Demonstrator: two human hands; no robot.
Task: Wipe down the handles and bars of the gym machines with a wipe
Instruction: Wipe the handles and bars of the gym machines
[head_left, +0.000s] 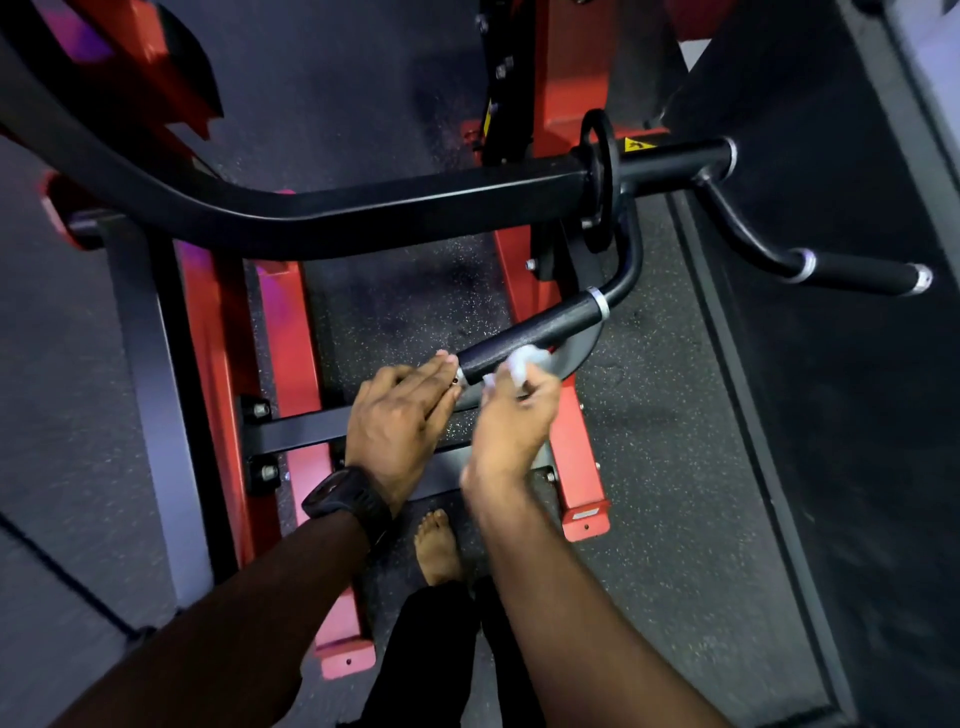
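A black padded handle (535, 332) slants from the machine's curved bar down toward me. My right hand (511, 415) grips a crumpled white wipe (522, 364) and holds it against the underside of the handle near its lower end. With straight fingers, my left hand (400, 415) touches the handle's end cap (457, 376). A watch sits on my left wrist. A second padded handle (857, 270) sticks out at the right, apart from both hands.
A thick black bar (311, 218) crosses the view above the hands. The red frame rails (291, 332) run along the speckled rubber floor (665, 415). My bare foot (439, 545) stands between the rails. A dark raised platform (831, 364) borders the right side.
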